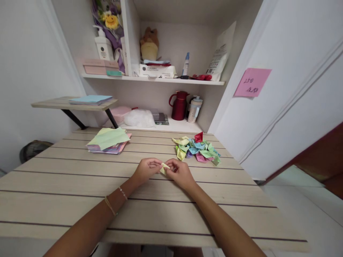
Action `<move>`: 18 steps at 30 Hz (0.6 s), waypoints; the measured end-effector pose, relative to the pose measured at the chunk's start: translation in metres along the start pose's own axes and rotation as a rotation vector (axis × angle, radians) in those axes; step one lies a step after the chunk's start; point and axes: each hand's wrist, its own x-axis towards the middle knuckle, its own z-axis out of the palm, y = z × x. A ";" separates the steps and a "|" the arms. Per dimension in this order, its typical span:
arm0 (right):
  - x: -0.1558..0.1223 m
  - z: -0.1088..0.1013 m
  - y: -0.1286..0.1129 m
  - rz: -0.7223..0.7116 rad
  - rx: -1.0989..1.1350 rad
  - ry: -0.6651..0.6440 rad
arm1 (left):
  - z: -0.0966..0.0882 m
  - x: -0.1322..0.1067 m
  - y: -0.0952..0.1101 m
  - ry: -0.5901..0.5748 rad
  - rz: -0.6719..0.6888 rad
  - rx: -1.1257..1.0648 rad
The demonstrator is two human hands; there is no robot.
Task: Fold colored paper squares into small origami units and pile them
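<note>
A small folded piece of yellow paper is held between both hands just above the middle of the striped table. My left hand pinches its left edge with thumb and fingers. From the other side, my right hand grips the paper with curled fingers, and the thumb lies near its front. Parts of the paper are hidden by the fingertips. Beyond my right hand lies a pile of folded paper boats in green, blue, yellow and pink, with a red one on top.
A stack of coloured paper sheets sits at the back left of the table. Behind it a small raised shelf bears blue sheets. A red jug and a pale tumbler stand in the cabinet at the back.
</note>
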 end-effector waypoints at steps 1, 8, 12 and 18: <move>0.000 0.000 -0.001 -0.009 -0.014 0.002 | 0.000 0.000 -0.001 -0.004 0.019 0.025; 0.000 0.000 -0.002 -0.021 -0.016 0.025 | 0.001 0.000 -0.003 0.050 0.109 0.095; 0.000 0.001 -0.002 -0.011 0.016 0.037 | 0.001 0.000 -0.001 0.077 0.109 0.072; 0.001 0.001 0.000 0.014 0.033 0.052 | 0.002 0.000 0.002 0.105 0.087 0.018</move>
